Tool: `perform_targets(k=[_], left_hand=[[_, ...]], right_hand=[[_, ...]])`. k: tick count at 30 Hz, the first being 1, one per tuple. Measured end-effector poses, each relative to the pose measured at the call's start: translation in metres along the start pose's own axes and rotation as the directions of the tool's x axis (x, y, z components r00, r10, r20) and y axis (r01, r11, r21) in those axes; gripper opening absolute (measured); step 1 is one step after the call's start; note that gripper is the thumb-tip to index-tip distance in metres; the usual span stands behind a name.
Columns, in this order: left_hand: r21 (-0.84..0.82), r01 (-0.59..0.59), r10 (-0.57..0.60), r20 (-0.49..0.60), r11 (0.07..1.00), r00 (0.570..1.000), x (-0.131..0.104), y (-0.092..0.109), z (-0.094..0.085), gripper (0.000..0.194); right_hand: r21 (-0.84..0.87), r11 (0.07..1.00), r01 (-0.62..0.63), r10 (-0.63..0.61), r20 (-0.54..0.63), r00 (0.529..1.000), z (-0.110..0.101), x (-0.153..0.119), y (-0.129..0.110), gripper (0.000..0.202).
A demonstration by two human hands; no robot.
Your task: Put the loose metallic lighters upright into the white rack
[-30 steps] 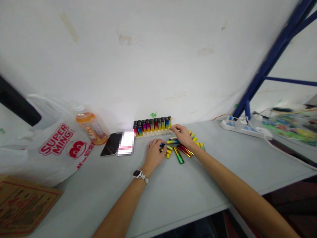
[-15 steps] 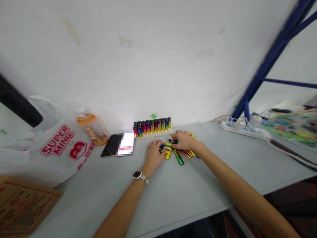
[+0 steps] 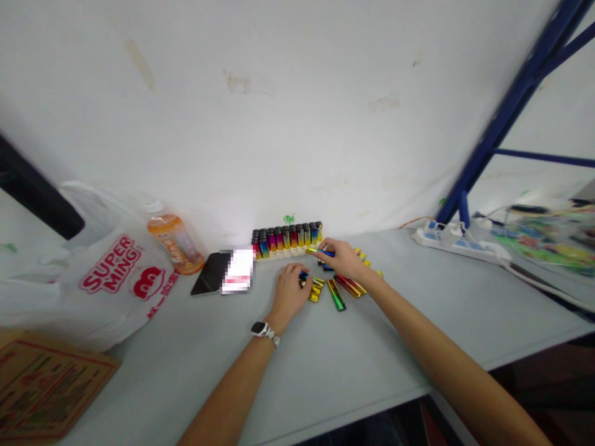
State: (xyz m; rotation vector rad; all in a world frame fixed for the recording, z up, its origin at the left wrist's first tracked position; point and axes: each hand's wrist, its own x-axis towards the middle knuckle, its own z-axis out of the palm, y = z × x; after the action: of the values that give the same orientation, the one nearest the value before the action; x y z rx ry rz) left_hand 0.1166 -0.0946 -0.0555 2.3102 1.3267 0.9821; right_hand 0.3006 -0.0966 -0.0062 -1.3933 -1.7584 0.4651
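My right hand (image 3: 344,257) pinches a shiny blue-and-gold lighter (image 3: 320,252), held roughly level just in front of the rack. My left hand (image 3: 292,288) rests on the table, its fingers curled round a small bunch of lighters (image 3: 316,291) whose gold ends stick out on the right. Between and below the hands lie loose metallic lighters, one green (image 3: 336,295) and several red-and-gold (image 3: 351,285); more gold ones are partly hidden under the right wrist. Behind, a white rack (image 3: 288,253) holds rows of upright lighters (image 3: 292,236) with dark tops in gradient colours.
Left of my hands lie a dark tablet-like device (image 3: 211,272) and a blurred-out white item (image 3: 238,271). Farther left are an orange drink bottle (image 3: 174,241), a white plastic bag (image 3: 116,279) and a cardboard box (image 3: 51,387). A power strip (image 3: 460,241) lies right, by a blue metal frame (image 3: 493,124).
My right hand has lifted a blue-and-gold lighter off the pile and tilted it toward the rack. My left hand has stayed in place over its bunch.
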Motion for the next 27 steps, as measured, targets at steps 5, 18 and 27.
perform_targets(k=[5, 18, 27], left_hand=[[0.013, 0.015, -0.015, 0.037, 1.000, 0.999, 0.001, 0.001, -0.002, 0.012], [0.030, 0.032, -0.033, 0.050, 0.999, 0.998, 0.000, 0.000, -0.001, 0.012], [0.025, 0.017, -0.018, 0.047, 1.000, 0.999, -0.001, -0.002, -0.001, 0.012]], right_hand=[[0.322, 0.944, -0.075, 0.119, -0.118, 0.986, 0.018, -0.003, 0.004, 0.027], [-0.028, 0.998, -0.047, 0.046, -0.038, 0.998, -0.020, 0.059, 0.054, 0.019], [-0.426, 0.904, 0.025, 0.059, 0.182, 0.982, -0.027, 0.086, 0.048, 0.024]])
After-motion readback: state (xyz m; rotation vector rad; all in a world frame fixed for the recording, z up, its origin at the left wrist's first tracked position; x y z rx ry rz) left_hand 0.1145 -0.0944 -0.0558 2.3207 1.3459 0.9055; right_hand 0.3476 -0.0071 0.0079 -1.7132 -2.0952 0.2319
